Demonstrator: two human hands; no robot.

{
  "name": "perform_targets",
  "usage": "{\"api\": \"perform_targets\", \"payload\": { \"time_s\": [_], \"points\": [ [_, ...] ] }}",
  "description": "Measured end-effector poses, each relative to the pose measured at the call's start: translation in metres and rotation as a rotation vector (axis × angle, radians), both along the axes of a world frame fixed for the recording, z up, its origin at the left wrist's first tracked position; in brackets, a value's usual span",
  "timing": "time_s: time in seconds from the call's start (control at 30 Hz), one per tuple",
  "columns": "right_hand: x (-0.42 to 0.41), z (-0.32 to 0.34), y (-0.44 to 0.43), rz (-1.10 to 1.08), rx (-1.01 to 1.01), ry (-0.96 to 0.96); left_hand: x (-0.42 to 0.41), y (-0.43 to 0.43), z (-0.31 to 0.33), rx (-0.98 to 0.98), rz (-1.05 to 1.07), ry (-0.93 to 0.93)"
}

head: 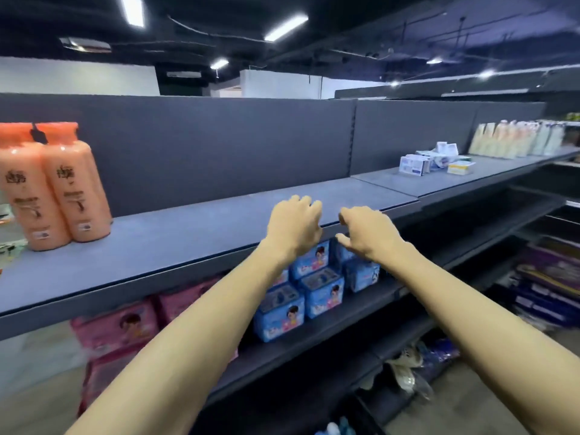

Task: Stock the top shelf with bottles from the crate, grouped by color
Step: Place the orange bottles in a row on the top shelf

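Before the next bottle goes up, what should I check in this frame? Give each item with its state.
1. Left hand free: ok, fingers loosely curled, holding nothing.
2. Right hand free: ok, holding nothing.
3. Room on the top shelf: ok, there is a long bare stretch to the right of the orange bottles.
4. Orange bottles grouped and upright: ok, two stand side by side at the left end.
5. Crate within reach: cannot tell, it is not in view.
6. Other colours already stocked: cannot tell, the far items on the right are too blurred to identify.
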State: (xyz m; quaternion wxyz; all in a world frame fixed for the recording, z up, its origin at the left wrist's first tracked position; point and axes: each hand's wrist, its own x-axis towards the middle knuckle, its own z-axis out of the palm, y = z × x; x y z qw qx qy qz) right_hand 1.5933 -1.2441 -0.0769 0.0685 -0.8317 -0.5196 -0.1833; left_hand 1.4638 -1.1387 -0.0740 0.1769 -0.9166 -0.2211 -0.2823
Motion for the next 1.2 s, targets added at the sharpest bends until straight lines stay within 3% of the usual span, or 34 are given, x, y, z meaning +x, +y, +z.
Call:
{"api": "perform_targets", "payload": {
  "time_s": [0.17,0.43,0.63,0.87,1.2],
  "points": [
    [0.016,-0.075,-0.032,-0.067,-0.101,0.102,0.025,-0.042,-0.096,-0.155,-0.106,0.045],
    [-0.022,-0.236,-0.060,-0.079,-0.322,0.432,-0.025,-0.085,-0.280,-0.616,0.054,0.330],
    [-0.053,-0.347,-0.083,-0.130,-0.526,0.658,-0.073,-0.105,-0.378,-0.821,0.191,0.481],
    [-0.064,-0.449,-0.084,-0.159,-0.676,0.713,-0.098,-0.121,-0.472,-0.948,0.288,0.594],
    [-0.067,-0.572,-0.044,-0.109,-0.689,0.789,-0.095,-0.112,-0.585,-1.029,0.346,0.641]
  ]
}}
